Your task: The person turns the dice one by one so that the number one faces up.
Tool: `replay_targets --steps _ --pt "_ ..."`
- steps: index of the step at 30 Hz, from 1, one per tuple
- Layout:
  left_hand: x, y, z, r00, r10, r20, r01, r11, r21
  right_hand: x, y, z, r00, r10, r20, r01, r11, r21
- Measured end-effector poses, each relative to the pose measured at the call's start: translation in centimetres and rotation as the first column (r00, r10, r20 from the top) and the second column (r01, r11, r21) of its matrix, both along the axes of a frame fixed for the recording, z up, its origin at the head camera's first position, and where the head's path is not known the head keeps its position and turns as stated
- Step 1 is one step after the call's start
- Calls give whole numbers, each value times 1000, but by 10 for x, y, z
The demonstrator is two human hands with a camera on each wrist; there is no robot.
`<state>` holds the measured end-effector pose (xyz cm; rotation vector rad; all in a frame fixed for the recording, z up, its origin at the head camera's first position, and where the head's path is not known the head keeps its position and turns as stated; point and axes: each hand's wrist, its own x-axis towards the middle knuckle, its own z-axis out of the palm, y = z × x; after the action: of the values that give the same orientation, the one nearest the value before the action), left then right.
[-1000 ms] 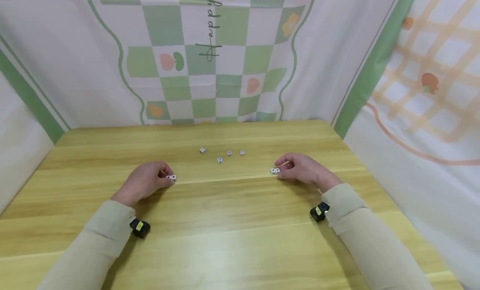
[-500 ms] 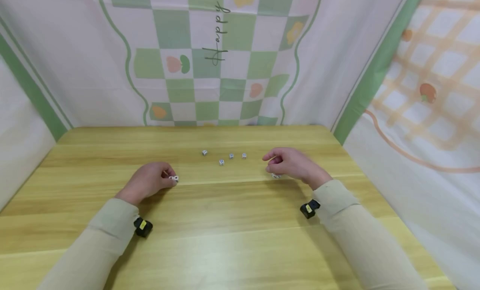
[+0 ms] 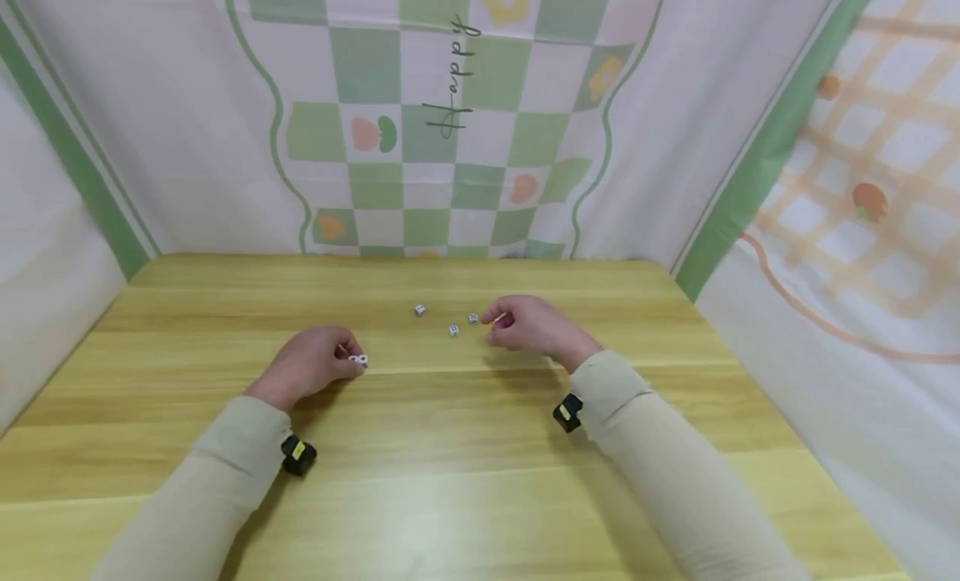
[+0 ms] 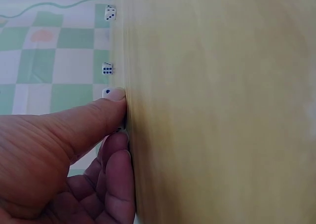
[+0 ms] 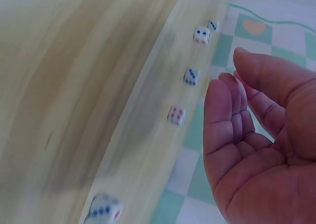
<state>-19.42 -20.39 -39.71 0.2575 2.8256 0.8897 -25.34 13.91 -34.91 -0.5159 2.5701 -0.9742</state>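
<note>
My left hand (image 3: 307,366) is low over the table, pinching white dice (image 3: 363,360) between thumb and fingers; two appear side by side. In the left wrist view the thumb covers most of a held die (image 4: 107,92). My right hand (image 3: 536,327) hovers above the table, its fingers bent and its thumb apart, with nothing between them. Just left of its fingertips are a die (image 3: 472,318), another die (image 3: 453,331) and a third die (image 3: 420,311). The right wrist view shows a red-pipped die (image 5: 176,115) near the fingers and a closer, blurred die (image 5: 103,209).
The wooden table (image 3: 420,448) reaches back to a checked cloth (image 3: 427,185) hanging along its far edge. Further cloth (image 3: 825,314) hangs at the right side. A small black device (image 3: 568,413) is strapped at the right wrist.
My right hand has let go of its dice, leaving them on the table, and moved left toward the middle dice. The left hand keeps its pinch. The head view has shifted slightly.
</note>
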Motion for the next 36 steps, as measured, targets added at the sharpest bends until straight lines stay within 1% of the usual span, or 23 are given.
replay_targets --steps 5,10,15,19,26,36 --pt "-1 -1 -1 1000 4 4 -4 1000 8 -6 -18 -4 1000 6 -13 -5 998 56" --pt "-1 0 0 1000 6 6 -6 1000 16 -10 -31 -11 999 4 -37 -1 997 73" --pt "0 0 1 1000 1 4 -1 1000 17 -12 -40 -17 998 -6 -63 11 996 85" --pt "0 0 2 1000 -4 -3 4 1000 16 -14 -46 -21 996 2 -88 7 994 105" --pt "1 0 1 1000 -3 -1 3 1000 26 -17 -55 -29 996 11 -92 4 986 165" --pt "-1 -3 -1 1000 4 -2 -4 1000 28 -19 -66 -30 991 47 -124 -17 972 234"
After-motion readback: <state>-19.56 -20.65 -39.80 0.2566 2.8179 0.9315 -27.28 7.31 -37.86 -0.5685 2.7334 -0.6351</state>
